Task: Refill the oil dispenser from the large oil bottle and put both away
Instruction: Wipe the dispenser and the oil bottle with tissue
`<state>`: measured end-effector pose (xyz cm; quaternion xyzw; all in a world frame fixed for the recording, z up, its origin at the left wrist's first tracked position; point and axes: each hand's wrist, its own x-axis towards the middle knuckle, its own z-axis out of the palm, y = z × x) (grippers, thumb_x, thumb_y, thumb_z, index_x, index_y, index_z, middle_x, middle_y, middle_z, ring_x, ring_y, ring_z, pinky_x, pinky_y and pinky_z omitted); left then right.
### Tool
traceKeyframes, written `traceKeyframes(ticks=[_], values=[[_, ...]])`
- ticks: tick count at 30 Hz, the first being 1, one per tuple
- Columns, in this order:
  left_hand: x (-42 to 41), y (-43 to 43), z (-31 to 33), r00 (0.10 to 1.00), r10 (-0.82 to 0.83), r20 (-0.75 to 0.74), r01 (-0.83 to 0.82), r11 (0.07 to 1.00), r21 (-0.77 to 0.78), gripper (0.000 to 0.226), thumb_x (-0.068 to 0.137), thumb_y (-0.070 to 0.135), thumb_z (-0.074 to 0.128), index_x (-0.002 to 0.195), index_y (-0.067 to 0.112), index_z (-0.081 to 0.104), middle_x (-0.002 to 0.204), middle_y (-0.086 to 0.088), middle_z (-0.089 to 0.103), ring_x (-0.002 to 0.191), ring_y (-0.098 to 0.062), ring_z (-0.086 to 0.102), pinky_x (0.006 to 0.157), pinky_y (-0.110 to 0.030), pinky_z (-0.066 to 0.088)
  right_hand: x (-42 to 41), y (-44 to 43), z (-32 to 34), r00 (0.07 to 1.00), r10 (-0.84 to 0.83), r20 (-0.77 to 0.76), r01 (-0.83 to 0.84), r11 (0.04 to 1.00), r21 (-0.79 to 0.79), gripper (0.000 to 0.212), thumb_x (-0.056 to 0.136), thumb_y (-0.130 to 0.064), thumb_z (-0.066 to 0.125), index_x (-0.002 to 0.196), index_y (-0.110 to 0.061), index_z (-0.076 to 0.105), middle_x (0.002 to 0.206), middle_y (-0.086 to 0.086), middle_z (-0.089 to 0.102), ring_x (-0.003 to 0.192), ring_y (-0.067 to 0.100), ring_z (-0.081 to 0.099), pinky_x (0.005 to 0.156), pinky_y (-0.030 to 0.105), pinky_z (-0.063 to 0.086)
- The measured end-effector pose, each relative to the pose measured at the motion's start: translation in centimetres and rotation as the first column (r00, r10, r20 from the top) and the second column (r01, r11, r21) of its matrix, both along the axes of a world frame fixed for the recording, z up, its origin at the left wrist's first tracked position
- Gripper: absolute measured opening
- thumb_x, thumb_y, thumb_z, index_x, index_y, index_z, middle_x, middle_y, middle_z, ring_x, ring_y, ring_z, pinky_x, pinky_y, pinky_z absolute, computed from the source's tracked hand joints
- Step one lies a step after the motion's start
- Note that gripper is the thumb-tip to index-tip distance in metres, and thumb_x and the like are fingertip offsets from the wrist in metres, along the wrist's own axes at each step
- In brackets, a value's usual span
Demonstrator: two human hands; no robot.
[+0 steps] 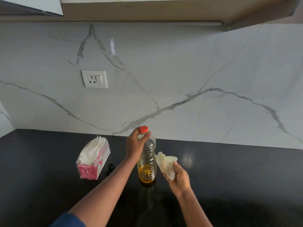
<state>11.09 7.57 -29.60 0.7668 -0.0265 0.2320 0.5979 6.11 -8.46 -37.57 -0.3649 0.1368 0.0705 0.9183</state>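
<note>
While the neck of the large oil bottle (147, 163) is gripped just under its red cap (143, 129) by the left hand (135, 145), with fingers and thumb curled round it, a crumpled tissue (166, 163) is held bunched in the curled fingers of the right hand (178, 177). The tissue is just beside the bottle at its three o'clock and is not seen to touch it. The bottle is stood upright on the black countertop (229, 177), near the middle of the view, with the cap on and amber oil filling only its lower part. From this the pouring is judged to be finished and the bottle recapped. The tissue looks yellowed, which suggests that the wiping of drips is in hand. At nine o'clock from the bottle, past the left forearm, a small dark rounded object (111, 167) is seen, partly hidden; whether it is the oil dispenser cannot be told. Further out at nine o'clock a pink tissue box (91, 167) is stood with white sheets sticking up. The putting away is judged to be left: neither bottle nor dispenser is stowed, and the used tissue is yet to be discarded
</note>
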Motion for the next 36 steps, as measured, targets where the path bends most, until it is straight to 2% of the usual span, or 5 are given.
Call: traceKeyframes(ticks=[10,25,28,32,36], values=[[5.6,6.5,0.2,0.974,0.225,0.0,-0.223,0.969,0.109,0.03,0.082,0.032,0.066,0.109,0.017,0.064,0.095,0.01,0.063,0.089,-0.007,0.054,0.077,-0.02,0.038,2.4,0.2,-0.3,0.999,-0.041,0.018,0.044,0.947,-0.319,0.023,0.095,-0.018,0.051,0.091,0.001,0.063,0.088,0.016,0.064,0.08,0.027,0.063,0.065,0.035,0.054],[10.2,9.4,-0.2,0.966,0.259,-0.022,-0.255,0.961,0.106,0.037,0.082,0.037,0.065,0.112,0.017,0.06,0.099,0.007,0.062,0.093,-0.01,0.055,0.079,-0.019,0.037,6.6,0.5,-2.0,0.993,-0.114,-0.042,0.087,0.909,-0.408,0.019,0.096,-0.017,0.05,0.093,-0.002,0.062,0.089,0.013,0.064,0.08,0.023,0.062,0.067,0.032,0.051],[10.1,9.8,-0.2,0.972,0.222,-0.082,-0.214,0.972,0.102,0.046,0.077,0.042,0.07,0.116,0.021,0.057,0.108,0.007,0.062,0.105,-0.017,0.057,0.082,-0.023,0.038,6.5,1.1,-2.1,0.969,-0.228,-0.093,0.12,0.767,-0.63,0.022,0.097,-0.017,0.048,0.099,-0.002,0.063,0.087,0.008,0.062,0.08,0.022,0.057,0.066,0.031,0.046],[8.5,10.8,0.3,0.974,0.181,-0.133,-0.169,0.981,0.1,0.073,0.078,0.043,0.068,0.138,0.021,0.034,0.139,0.003,0.048,0.127,-0.02,0.044,0.1,-0.033,0.034,5.8,2.6,-1.9,0.898,-0.434,0.068,0.266,0.413,-0.871,0.027,0.099,-0.026,0.04,0.098,-0.009,0.062,0.086,0.003,0.057,0.079,0.019,0.05,0.07,0.029,0.037],[4.5,12.0,-0.2,0.985,0.163,-0.059,-0.164,0.986,-0.009,0.061,0.086,0.041,0.058,0.137,0.02,0.032,0.133,0.0,0.053,0.123,-0.015,0.048,0.094,-0.02,0.038,3.4,4.7,-2.9,0.908,-0.114,0.402,0.417,0.178,-0.891,0.017,0.095,-0.015,0.046,0.091,-0.01,0.061,0.094,0.005,0.065,0.086,0.027,0.061,0.07,0.029,0.043]])
